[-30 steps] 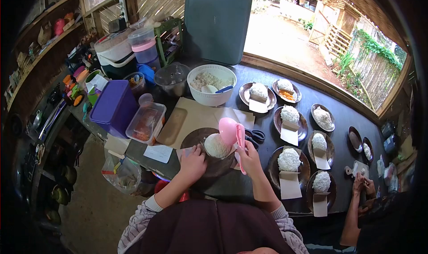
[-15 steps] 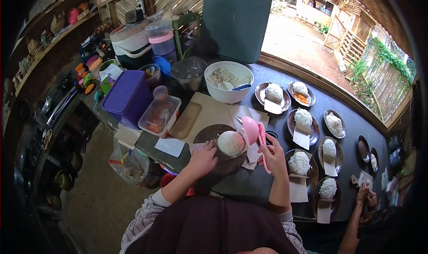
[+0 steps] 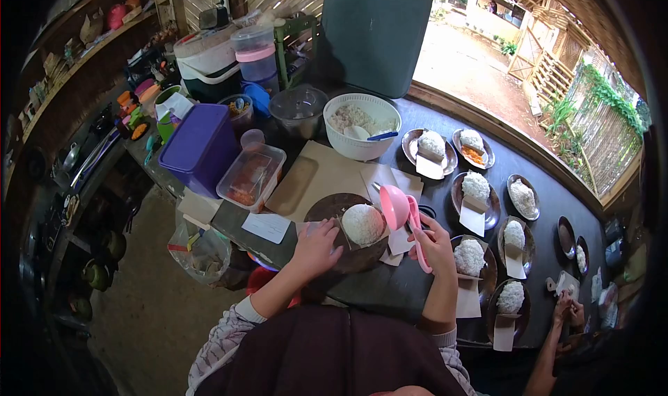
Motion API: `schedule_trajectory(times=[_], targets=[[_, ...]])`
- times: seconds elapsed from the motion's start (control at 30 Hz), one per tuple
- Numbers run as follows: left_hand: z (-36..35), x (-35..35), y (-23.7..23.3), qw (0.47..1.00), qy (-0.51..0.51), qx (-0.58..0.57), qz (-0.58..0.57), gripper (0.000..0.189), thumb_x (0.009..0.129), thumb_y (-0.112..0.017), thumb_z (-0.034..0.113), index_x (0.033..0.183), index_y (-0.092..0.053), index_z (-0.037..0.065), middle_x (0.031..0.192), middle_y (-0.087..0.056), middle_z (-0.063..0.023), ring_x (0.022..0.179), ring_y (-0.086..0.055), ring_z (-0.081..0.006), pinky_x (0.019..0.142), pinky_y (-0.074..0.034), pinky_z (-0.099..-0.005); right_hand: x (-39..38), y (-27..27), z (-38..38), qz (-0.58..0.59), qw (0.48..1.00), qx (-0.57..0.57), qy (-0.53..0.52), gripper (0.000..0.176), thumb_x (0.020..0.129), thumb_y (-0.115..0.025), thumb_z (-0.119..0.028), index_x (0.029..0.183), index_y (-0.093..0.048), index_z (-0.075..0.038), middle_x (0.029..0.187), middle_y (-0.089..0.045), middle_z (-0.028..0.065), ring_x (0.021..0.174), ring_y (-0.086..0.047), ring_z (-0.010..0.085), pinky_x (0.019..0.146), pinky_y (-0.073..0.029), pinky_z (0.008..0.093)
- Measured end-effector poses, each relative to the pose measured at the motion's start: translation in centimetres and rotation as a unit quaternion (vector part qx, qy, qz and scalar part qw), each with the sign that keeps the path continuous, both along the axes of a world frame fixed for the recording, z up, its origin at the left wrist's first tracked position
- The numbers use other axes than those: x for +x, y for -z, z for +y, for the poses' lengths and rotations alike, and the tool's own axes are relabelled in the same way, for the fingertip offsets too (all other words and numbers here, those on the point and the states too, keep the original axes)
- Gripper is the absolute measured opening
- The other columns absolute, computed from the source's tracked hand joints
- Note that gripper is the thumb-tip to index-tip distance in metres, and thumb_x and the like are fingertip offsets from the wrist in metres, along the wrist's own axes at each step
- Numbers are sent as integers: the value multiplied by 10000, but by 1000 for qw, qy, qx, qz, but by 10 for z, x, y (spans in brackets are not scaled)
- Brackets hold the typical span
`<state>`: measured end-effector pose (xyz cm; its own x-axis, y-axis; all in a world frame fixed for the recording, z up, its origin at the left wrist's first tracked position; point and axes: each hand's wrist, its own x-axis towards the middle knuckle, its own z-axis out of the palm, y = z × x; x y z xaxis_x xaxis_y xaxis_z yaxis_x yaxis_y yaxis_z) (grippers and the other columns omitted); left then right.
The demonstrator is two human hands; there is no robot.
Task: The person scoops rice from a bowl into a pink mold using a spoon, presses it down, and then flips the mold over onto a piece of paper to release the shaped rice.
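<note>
A smooth dome of white rice (image 3: 362,225) sits on paper over a round dark plate (image 3: 327,207) in front of me. My left hand (image 3: 317,248) lies at the plate's near left side, fingers stretched out against the paper's edge, left of the rice. My right hand (image 3: 433,244) is closed around the handle of a pink scoop (image 3: 395,208). The scoop's rounded bowl hangs just right of the rice, apart from it. Brown paper sheets (image 3: 327,166) lie beyond the plate, and some pieces show beneath the scoop.
A white basin (image 3: 348,146) of rice holds a spoon. To the right stand several plates of rice with folded cards (image 3: 473,219). A clear box of orange food (image 3: 243,187) and a purple container (image 3: 198,149) are left. Another person's hands (image 3: 567,309) work at far right.
The pink scoop and my right hand appear slightly further right, though the whole view has shifted a little that way. My left hand stays beside the rice. The other person's hands have moved slightly.
</note>
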<state>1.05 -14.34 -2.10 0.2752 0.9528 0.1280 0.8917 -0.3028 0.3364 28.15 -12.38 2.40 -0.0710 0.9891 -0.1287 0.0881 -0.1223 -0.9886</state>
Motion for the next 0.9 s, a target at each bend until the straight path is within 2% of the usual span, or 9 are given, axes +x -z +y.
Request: schedule_trajectory(times=[0.7, 0.77, 0.9], targets=[[1, -2, 3, 1000, 5, 21, 3, 456, 799, -585, 305, 1145, -508, 18, 1315, -449, -150, 1260, -393, -280, 1030, -259, -528, -3, 4, -1, -2, 1000, 10, -24, 426, 881, -533, -103, 1293, -448, -38, 773, -621, 106, 520, -598, 146, 447, -481, 252], [2, -2, -3, 999, 6, -35, 25, 511, 817, -580, 321, 1225, -478, 32, 1371, -390, -143, 1304, -331, -268, 1050, -233, -531, -4, 1, -2, -5, 1000, 11, -22, 430, 883, -536, -110, 1299, -445, -46, 774, -620, 105, 519, -598, 147, 446, -480, 250], [2, -2, -1, 999, 8, -38, 28, 524, 813, -586, 328, 1233, -474, 35, 1385, -376, -142, 1309, -325, -265, 1051, -233, -529, -8, 1, -3, -36, 998, 23, -37, 457, 879, -553, -114, 1321, -435, -94, 783, -620, 103, 518, -597, 148, 455, -481, 246]])
